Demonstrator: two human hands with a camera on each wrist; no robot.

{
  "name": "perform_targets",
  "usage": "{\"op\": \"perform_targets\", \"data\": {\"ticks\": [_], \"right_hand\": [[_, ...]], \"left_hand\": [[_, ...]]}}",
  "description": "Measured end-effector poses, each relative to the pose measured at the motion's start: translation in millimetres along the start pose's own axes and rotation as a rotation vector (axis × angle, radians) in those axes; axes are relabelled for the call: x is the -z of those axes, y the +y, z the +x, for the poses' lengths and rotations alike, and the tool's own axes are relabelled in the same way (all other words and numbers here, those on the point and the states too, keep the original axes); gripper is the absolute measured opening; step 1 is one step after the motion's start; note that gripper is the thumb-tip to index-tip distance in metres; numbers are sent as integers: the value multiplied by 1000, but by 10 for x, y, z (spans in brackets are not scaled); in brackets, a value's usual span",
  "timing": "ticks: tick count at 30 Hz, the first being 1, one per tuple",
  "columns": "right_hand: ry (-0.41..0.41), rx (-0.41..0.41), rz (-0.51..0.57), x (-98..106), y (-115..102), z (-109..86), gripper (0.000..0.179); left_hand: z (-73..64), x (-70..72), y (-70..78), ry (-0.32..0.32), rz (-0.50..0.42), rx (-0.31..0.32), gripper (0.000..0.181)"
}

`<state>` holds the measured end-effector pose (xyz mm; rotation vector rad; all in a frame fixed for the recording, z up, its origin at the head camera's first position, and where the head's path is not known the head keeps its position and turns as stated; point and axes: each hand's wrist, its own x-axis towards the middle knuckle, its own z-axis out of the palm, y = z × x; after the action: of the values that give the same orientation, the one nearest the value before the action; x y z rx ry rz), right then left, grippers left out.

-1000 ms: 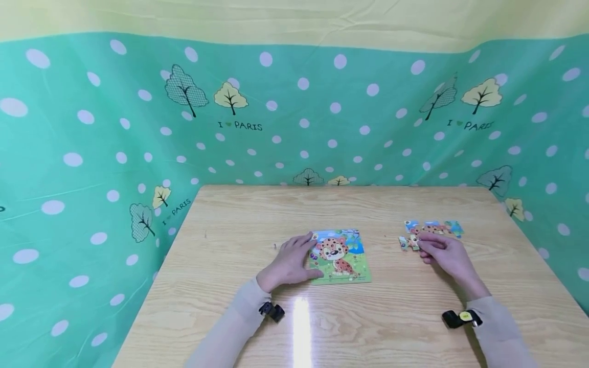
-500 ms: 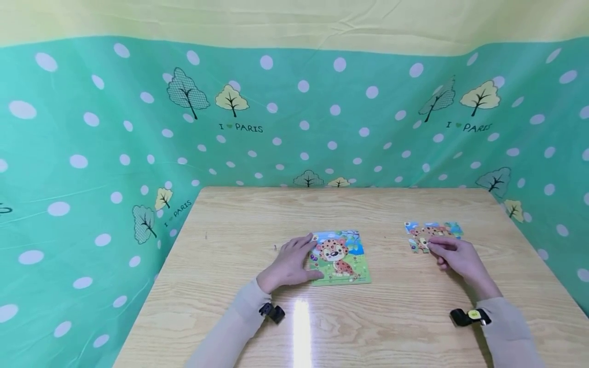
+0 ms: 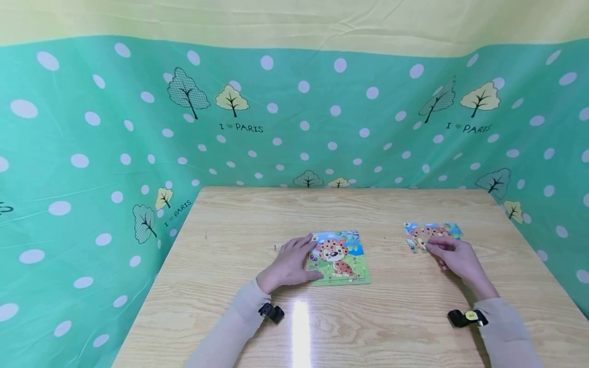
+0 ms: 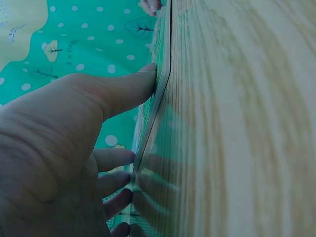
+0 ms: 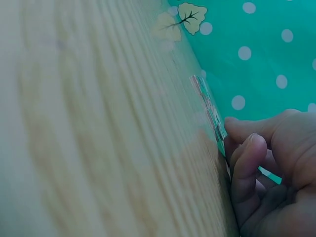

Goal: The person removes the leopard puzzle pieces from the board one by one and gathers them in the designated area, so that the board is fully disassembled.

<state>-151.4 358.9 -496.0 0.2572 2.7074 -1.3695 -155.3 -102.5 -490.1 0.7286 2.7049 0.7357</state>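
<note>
A square picture card (image 3: pixel 338 258) with a cartoon leopard lies on the table. My left hand (image 3: pixel 289 261) rests along its left side, fingers spread, thumb on the lower left part. In the left wrist view the left thumb (image 4: pixel 126 91) presses the card's edge, the fingertips touching farther along. Over to the right, a partly joined leopard puzzle (image 3: pixel 430 231) lies flat. With thumb and forefinger, my right hand (image 3: pixel 453 258) pinches a puzzle piece (image 3: pixel 416 247) at its lower left, against the upper row. The right wrist view shows these fingers low at the puzzle's edge, the other fingers curled.
The wooden table (image 3: pixel 257 214) ends at a green dotted curtain (image 3: pixel 294 117) behind and on both sides. A tiny dark speck (image 3: pixel 275 247) lies left of the card. A bright light reflection crosses the table's front.
The right hand has moved slightly right with the puzzle piece, which came from left of the puzzle to sit under the upper row. The left hand and card have stayed in place.
</note>
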Motion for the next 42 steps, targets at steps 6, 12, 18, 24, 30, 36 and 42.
{"op": "perform_targets", "data": {"ticks": [6,12,18,24,30,36,42], "right_hand": [[25,-30,-26,-14,-26,-16,56],[37,-39,-14,-77,-149,2,58],[1,29,25,-242,-328,17,53],[-70,61,72,-409,-509,-2,47],[-149,114,87,-649,-618,22,42],[-227,147,110,-872,-714,24,38],[-254,161,128,-1028,-806,17,37]], "left_hand": [[1,0,12,-2,-9,-1,93],[-10,2,1,4,-6,-2,93],[-26,8,-1,5,-12,3,94],[-11,1,2,6,-7,0,93],[4,-11,-3,5,-4,-1,93],[-8,-6,1,7,-5,-3,92],[-20,3,-1,9,-5,-8,93]]}}
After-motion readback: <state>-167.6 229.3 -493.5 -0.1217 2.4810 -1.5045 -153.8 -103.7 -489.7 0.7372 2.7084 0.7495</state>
